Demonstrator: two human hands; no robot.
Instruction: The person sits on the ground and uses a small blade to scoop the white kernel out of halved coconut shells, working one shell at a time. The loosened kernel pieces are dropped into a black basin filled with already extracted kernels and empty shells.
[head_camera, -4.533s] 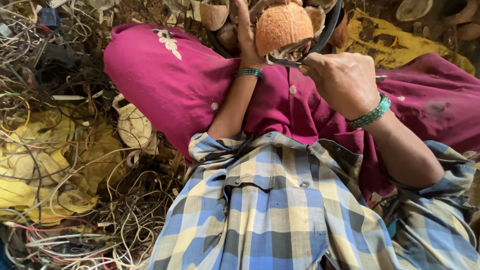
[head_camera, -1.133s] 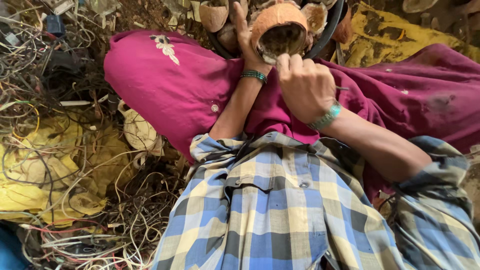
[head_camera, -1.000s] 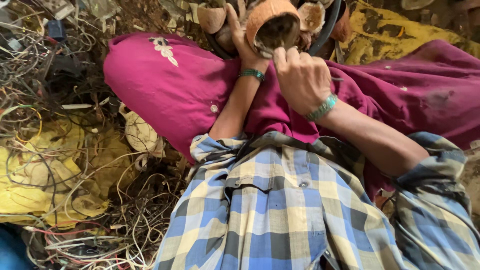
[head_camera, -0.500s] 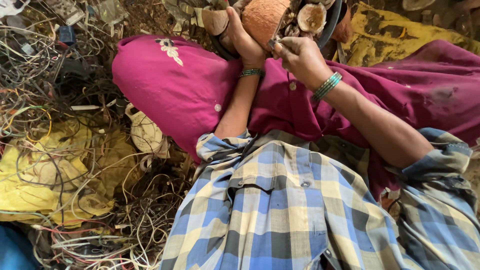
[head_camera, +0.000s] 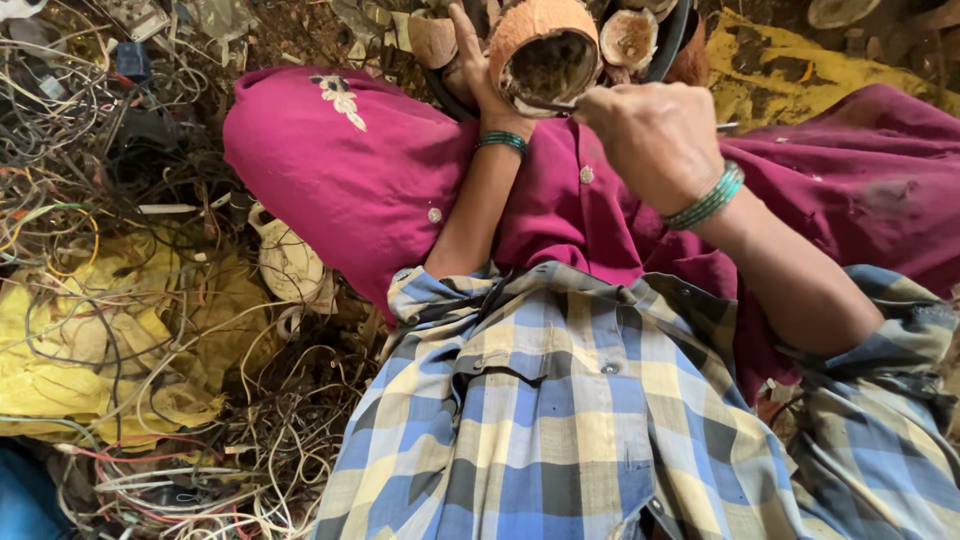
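Observation:
My left hand (head_camera: 478, 66) grips a brown coconut half-shell (head_camera: 545, 52) from its left side, with the hollow turned toward me. My right hand (head_camera: 652, 135) is closed around a thin metal tool (head_camera: 552, 103) whose tip rests at the lower rim of the shell's hollow; the tool's other end pokes out to the right of my fist. Both wrists wear green bangles. My magenta-clad knees (head_camera: 345, 170) and a blue and yellow plaid shirt (head_camera: 560, 410) fill the lower view.
More coconut shell pieces (head_camera: 630, 35) lie in a dark round basin (head_camera: 672, 40) behind the held shell. A tangle of wires (head_camera: 200, 440) and yellow cloth (head_camera: 90, 340) covers the ground on the left. A yellow sheet (head_camera: 790, 70) lies at top right.
The shell has turned so that its hollow faces me again. My right hand has drawn back toward me and to the right, with the tool's tip at the shell's lower rim.

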